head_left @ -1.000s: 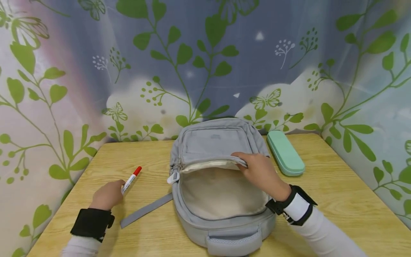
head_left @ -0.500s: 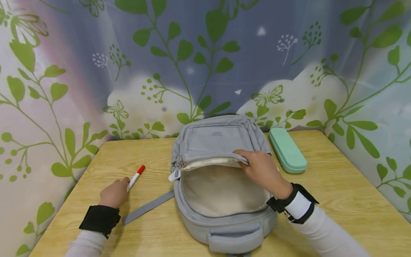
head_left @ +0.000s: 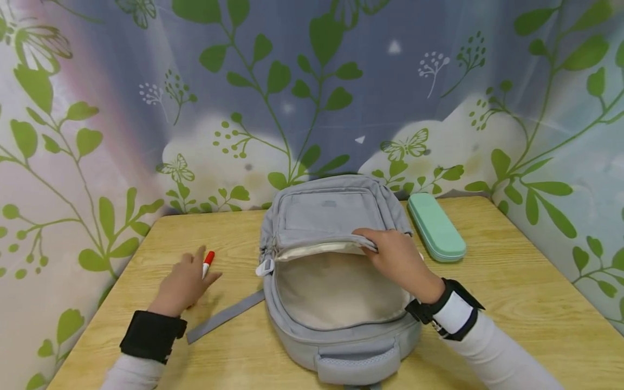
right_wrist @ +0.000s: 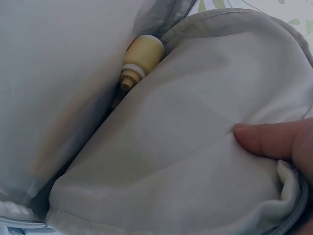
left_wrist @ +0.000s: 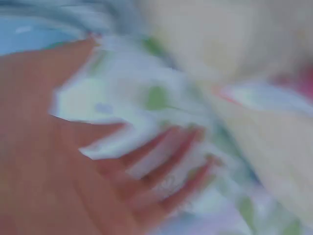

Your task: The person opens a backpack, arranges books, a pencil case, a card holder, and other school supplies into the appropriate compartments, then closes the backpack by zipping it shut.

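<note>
My left hand [head_left: 182, 284] is spread with thumb and fingers apart, beside a white marker with a red cap [head_left: 208, 261]. In the blurred left wrist view, the fingers [left_wrist: 171, 161] are extended and the marker [left_wrist: 266, 97] lies apart from them. A grey backpack [head_left: 329, 214] lies on its back with its main compartment unzipped. My right hand [head_left: 397, 260] grips the edge of its front flap and holds it up. The right thumb [right_wrist: 269, 139] presses the pale lining [right_wrist: 186, 127] in the right wrist view. Inside the bag is a small yellowish bottle [right_wrist: 145, 53].
A mint-green case [head_left: 436, 227] lies on the wooden table [head_left: 507, 276] right of the backpack. A grey strap [head_left: 224, 316] stretches from the bag's left side. Behind the table hangs a leaf-patterned curtain [head_left: 312, 119].
My left hand held the marker between its fingers, moved slightly right, and has now opened and let go of it. The right hand keeps its grip on the flap.
</note>
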`<action>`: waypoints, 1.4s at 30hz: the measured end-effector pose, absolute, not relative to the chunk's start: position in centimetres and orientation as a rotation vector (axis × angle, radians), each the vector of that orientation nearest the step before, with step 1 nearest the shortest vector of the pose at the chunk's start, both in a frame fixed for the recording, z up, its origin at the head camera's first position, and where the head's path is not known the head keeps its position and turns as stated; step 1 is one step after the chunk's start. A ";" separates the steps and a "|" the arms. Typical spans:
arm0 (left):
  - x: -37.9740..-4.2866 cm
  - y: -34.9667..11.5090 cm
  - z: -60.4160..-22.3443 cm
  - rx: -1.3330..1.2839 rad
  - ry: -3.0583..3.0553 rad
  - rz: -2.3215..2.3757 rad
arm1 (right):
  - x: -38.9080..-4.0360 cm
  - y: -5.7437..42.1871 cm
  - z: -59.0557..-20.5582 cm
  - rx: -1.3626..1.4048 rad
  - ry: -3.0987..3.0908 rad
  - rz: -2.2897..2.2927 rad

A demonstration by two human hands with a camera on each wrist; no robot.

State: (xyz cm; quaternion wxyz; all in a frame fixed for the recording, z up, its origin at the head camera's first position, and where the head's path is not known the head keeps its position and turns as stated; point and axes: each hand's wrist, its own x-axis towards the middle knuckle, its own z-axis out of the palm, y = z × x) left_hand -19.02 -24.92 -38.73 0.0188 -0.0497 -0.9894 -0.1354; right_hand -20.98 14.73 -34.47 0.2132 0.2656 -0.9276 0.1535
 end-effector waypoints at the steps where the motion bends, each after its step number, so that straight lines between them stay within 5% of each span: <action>1: -18.9 -23.7 -38.0 -0.277 -3.000 -0.504 | -20.9 14.8 -34.5 0.736 -2.577 0.424; 6: -18.8 -16.4 -34.5 -0.856 -2.712 -0.817 | -20.7 15.0 -34.2 0.735 -2.583 0.446; 11: -19.7 -10.9 -32.8 -1.110 -2.488 -0.595 | -20.6 15.1 -34.0 0.811 -2.529 0.506; 20: -20.3 -7.9 -32.8 -1.021 -2.513 -0.344 | -20.9 19.2 -33.2 1.097 -2.584 0.903; 25: -20.1 -8.0 -33.0 -0.959 -2.478 -0.452 | -24.0 24.4 -33.9 0.768 -2.750 0.874; 31: -20.4 -7.9 -33.1 -0.948 -2.465 -0.513 | -28.1 29.1 -39.4 0.378 -3.077 0.445; 37: -20.6 -7.9 -33.4 -0.907 -2.498 -0.584 | -29.3 31.3 -43.0 0.235 -3.087 0.651; 42: -21.1 -8.0 -33.4 -0.886 -2.523 -0.624 | -29.0 32.7 -41.2 0.141 -3.020 1.028</action>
